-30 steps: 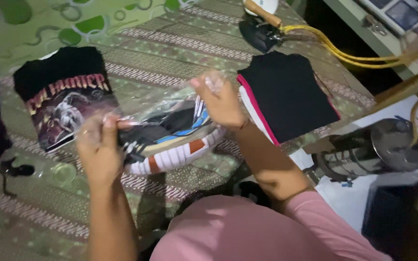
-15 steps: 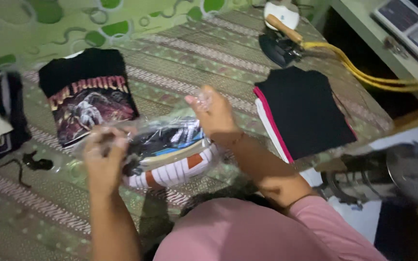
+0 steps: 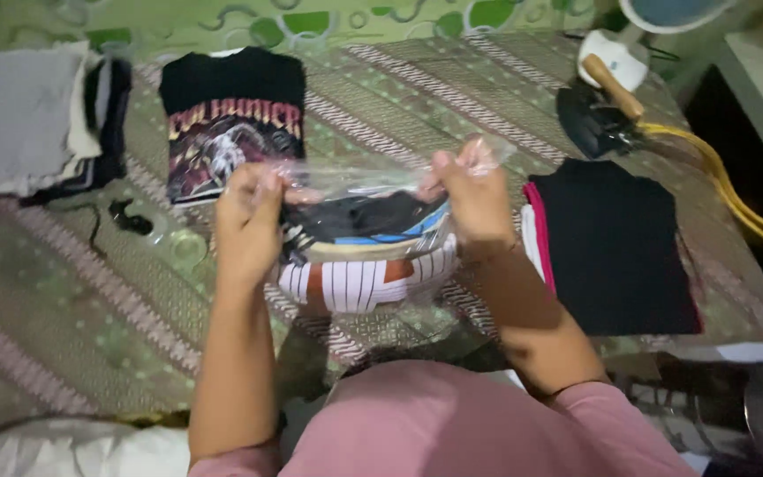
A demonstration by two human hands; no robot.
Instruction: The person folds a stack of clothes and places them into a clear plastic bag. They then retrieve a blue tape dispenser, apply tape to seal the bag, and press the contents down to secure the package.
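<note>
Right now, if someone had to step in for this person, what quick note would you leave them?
Left hand pinches the left top edge of the clear plastic bag; right hand pinches the right top edge. Both hold it above the patterned mat.
Done: a folded garment with white and orange stripes already sits inside the bag.
Left: the bag mouth looks not yet sealed.
Nearby: printed black shirt to the left, folded black stack to the right, grey folded pile far left, iron at the back.
</note>
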